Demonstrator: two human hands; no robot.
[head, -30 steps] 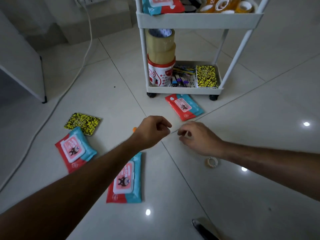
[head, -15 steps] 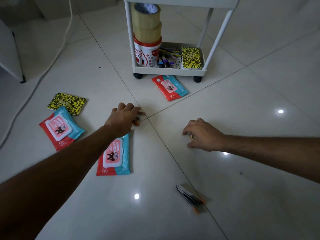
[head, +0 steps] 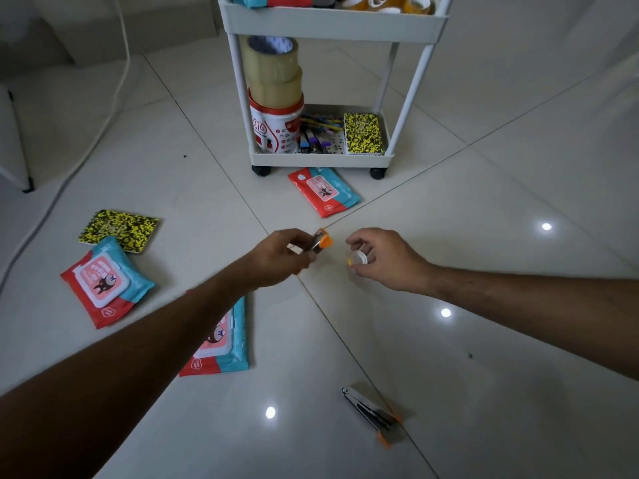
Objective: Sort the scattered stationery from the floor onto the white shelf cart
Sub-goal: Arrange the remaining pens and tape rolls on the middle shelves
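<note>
My left hand (head: 280, 259) grips a small metal stapler with orange ends (head: 321, 240), lifted off the floor. My right hand (head: 383, 259) holds a small roll of clear tape (head: 359, 258) in curled fingers. The white shelf cart (head: 332, 22) stands ahead; its bottom tray carries big brown tape rolls (head: 273, 70), a red and white tub, pens and a yellow-black notebook (head: 363, 133). On the floor lie three red and blue wipe packs (head: 323, 191) (head: 105, 281) (head: 221, 344), another yellow-black notebook (head: 119, 229) and a second stapler (head: 371, 414).
A white cable (head: 69, 174) runs along the floor at the left. A white furniture leg (head: 17, 167) stands at the far left edge. The floor is glossy pale tile with light reflections.
Both hands went down to the floor and came up again. My left hand now holds the orange-ended stapler and my right hand the small tape roll that lay by it.
</note>
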